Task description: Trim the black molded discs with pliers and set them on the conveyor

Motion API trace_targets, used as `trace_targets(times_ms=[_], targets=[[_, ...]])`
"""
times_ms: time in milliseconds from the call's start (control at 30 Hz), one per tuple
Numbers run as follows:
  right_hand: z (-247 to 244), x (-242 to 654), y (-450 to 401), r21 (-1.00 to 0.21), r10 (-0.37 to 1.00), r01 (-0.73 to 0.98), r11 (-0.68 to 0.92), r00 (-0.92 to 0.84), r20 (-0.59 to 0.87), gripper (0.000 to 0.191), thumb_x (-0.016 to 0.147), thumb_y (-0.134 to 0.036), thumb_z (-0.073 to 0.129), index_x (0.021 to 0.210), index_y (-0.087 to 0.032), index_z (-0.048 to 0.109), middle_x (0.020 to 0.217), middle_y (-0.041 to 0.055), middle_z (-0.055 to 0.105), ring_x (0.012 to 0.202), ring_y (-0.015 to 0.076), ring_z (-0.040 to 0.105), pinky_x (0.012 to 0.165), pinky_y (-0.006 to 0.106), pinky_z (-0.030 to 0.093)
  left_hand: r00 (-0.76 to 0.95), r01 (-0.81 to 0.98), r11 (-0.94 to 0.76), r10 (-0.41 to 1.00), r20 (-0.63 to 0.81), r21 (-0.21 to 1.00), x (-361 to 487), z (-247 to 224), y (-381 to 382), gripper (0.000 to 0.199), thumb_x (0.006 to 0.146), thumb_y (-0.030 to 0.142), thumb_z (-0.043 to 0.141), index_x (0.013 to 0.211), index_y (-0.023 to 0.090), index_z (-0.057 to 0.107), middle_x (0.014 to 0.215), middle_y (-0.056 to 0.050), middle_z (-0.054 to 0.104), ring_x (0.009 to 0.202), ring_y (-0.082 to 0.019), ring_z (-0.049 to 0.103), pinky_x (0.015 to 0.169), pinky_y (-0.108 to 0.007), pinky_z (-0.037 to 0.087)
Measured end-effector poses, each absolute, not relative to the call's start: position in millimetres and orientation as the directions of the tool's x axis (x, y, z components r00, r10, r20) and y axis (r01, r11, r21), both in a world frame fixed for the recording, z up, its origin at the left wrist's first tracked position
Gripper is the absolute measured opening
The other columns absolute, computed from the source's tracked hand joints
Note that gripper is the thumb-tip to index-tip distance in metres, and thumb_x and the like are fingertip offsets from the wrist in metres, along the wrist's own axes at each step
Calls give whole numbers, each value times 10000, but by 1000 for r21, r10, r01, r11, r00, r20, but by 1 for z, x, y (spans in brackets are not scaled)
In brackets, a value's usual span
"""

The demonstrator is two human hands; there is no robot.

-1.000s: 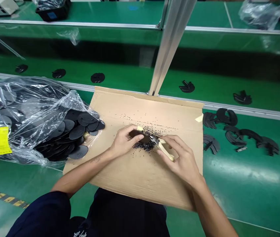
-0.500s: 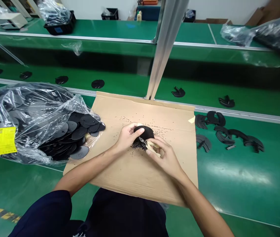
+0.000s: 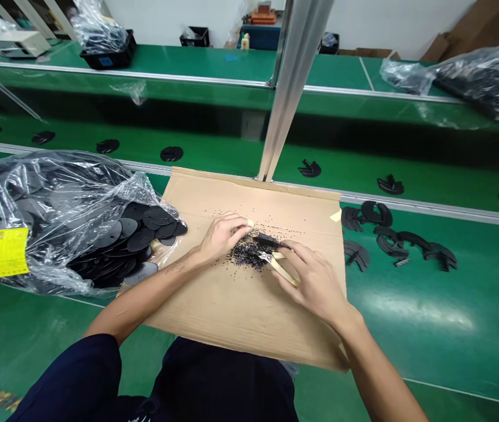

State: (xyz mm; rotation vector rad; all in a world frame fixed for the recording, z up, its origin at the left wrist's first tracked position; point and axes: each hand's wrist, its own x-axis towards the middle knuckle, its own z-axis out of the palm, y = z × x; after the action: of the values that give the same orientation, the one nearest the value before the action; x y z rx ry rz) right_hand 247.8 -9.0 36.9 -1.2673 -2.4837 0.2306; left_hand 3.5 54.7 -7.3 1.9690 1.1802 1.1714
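Right hand [image 3: 317, 282] holds pliers [image 3: 282, 271] diagonally (nose forward-left).

Brightly lit — pale glare on the green bench [image 3: 434, 316], glints across the bag [image 3: 62, 202].

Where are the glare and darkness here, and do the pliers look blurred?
Head view: pale glare on the glossy green bench; head view: bright streaks on the clear plastic bag; head view: dark band below the long green shelf; head view: cream-handled metal pliers fairly clear.
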Motion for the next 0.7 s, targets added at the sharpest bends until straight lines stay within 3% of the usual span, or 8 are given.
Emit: trace_targets(times_ms=[333,433,533,633,700], targets=[[39,251,-6,-159,776,766,623,-580,250,304,997,-372,520,1166,-145,631,1264,173,683,1055,305,694,805,456,591,358,386,-590,804,475,709,3,-21,62,162,947,207,612,974,160,764,846,-72,759,713,-159,680,683,-313,574],[40,252,-4,-129,764,761,636,-596,248,299,995,-368,527,1158,-141,634,1267,173,679,1044,298,685,808,439,574,403,386,-612,785,470,691,3,-12,56,284,933,102,517,1098,169,738,1033,-98,763,906,-187,710,835,-373,596],[43,248,-3,-69,720,730,680,-647,249,280,992,-332,525,1135,-121,640,1230,184,687,992,296,677,784,429,557,540,368,-657,727,424,658,6,1,50,348,896,98,571,1216,180,683,1206,-113,710,1119,-222,663,976,-407,556],[50,241,-2,-70,679,682,728,-702,217,255,994,-312,517,1126,-136,646,1194,177,693,971,290,672,776,426,553,619,395,-690,688,379,607,8,6,48,246,915,167,627,1150,177,697,1076,-104,724,1000,-226,667,896,-383,558],[55,238,-3,-146,664,648,747,-718,209,260,994,-326,520,1142,-153,646,1236,179,670,1026,295,669,801,439,566,614,389,-687,690,384,614,7,5,49,187,944,175,600,1095,178,710,986,-90,731,912,-211,668,837,-357,556]])
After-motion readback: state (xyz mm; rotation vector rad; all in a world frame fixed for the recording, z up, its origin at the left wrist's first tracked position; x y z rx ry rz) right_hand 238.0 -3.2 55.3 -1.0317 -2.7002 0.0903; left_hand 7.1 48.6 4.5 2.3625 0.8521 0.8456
